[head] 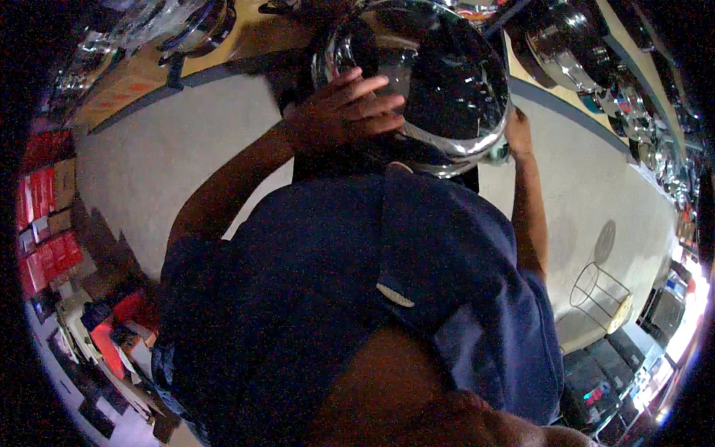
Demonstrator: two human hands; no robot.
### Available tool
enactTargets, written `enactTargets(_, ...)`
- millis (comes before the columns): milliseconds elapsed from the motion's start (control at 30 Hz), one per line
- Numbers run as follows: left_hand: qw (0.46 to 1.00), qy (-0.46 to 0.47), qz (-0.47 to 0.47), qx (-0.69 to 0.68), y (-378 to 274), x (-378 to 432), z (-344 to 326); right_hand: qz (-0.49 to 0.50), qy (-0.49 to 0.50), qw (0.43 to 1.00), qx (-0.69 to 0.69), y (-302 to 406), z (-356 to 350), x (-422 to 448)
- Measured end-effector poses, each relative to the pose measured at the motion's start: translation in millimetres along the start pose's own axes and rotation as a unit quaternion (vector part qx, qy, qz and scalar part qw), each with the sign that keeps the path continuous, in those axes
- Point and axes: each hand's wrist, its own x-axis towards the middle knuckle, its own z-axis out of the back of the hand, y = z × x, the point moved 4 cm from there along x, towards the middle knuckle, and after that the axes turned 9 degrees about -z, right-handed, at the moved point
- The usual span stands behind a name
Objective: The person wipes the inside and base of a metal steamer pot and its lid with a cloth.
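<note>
A large, round, shiny metal vessel is in front of my chest, with its curved rim towards me. My left hand lies over its left side, fingers spread against the surface. At the vessel's right edge is my right hand, its fingers partly hidden behind the rim, so its hold on the vessel is only partly seen. Reflections cover the vessel, and its far edge reaches the top of the view.
Shiny metal vessels stand on shelving at the upper right. Wrapped metalware lies at the upper left. Red boxes are stacked at the left. A round-topped stool is on the floor at the right, near black cases.
</note>
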Motion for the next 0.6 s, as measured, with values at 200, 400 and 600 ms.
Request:
enactTargets(200,1.000,-0.016,0.013,0.020,21,-22,-2,0.013,-0.146,0.981,0.128,81,59,-44)
enactTargets(400,0.999,-0.034,0.036,-0.003,27,-38,-18,0.223,-0.101,0.969,-0.008,149,-4,-82)
enactTargets(600,0.997,-0.049,0.063,-0.021,26,-48,-23,0.389,-0.067,0.881,-0.262,170,-50,-150)
